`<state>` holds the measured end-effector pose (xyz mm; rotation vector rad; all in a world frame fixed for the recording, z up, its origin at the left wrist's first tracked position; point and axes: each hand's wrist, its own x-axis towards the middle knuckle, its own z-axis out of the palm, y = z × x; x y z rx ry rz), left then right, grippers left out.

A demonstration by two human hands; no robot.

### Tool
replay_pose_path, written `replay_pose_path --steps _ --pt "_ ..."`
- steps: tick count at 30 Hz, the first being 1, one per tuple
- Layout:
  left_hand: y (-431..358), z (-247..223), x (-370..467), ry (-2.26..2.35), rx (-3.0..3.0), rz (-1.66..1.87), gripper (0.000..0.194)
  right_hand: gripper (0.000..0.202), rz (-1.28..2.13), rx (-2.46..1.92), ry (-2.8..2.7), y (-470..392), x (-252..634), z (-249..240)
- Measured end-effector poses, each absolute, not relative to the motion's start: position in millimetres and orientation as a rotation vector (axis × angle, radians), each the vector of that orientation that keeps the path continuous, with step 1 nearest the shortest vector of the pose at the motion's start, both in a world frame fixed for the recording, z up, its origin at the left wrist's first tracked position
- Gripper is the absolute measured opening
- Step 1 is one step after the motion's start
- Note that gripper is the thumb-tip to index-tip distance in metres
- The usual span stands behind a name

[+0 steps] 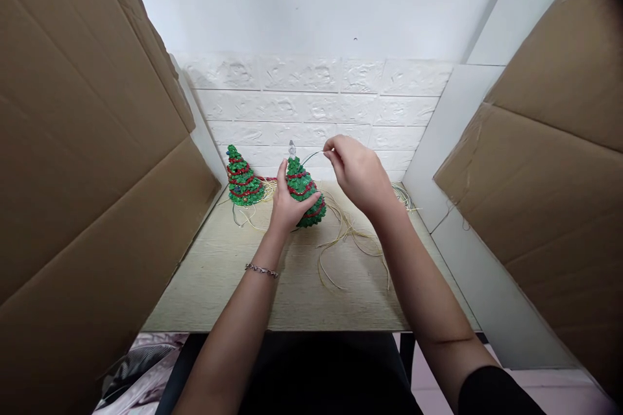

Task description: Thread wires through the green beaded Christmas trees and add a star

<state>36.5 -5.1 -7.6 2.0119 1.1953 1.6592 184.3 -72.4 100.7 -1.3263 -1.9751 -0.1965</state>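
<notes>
1. your left hand (287, 206) is closed around the side of a green tree figure (300, 187), its thumb laid across the front, over the red garland.
2. that tree is near the middle of the table (224, 295), toward the back, with its top leaning a little to the left; you cannot tell from here whether its base touches the tabletop.
3. a clear finial (292, 149) stands on its tip.
4. your right hand (359, 172) is raised to the right of the treetop, thumb and fingertips pinched on a thin wire (310, 156) that curves from the upper part of the tree.
5. a second tree (246, 180), also green with red garland, stands upright to the left, well apart from your right hand.
6. loose pale strands (357, 237) sprawl over the tabletop to the right of the held tree, below your right hand.
7. you wear a chain bracelet (263, 270) on your left wrist.
8. cardboard panels (87, 110) flank you on both sides.
</notes>
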Motion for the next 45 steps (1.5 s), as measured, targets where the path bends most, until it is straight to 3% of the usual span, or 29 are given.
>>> replay_pose_path --steps 10,16,25,37,41,45 --pt "-4.1 -9.3 37.9 1.118 2.041 1.583 0.095 0.024 -0.202 -1.355 -2.219 -61.7 175.6 87.6" --pt "-5.0 -8.9 36.6 1.167 2.013 1.618 0.093 0.036 -0.129 -1.382 -2.095 -63.9 172.8 88.5" --pt "-3.1 -9.5 35.9 1.172 2.034 1.611 0.093 0.022 -0.021 -1.325 -2.09 -64.8 173.4 93.0" --pt "-2.7 -11.7 38.1 1.156 2.094 1.594 0.094 0.022 0.084 -1.32 -2.012 -48.2 167.9 76.1" --pt "-2.4 -11.0 36.5 1.185 2.042 1.654 0.091 0.048 0.332 -1.347 -1.991 -55.8 179.0 81.4" --pt "-2.2 -11.2 35.6 1.187 2.047 1.697 0.094 0.043 0.867 -1.244 -2.005 -58.2 184.4 86.0"
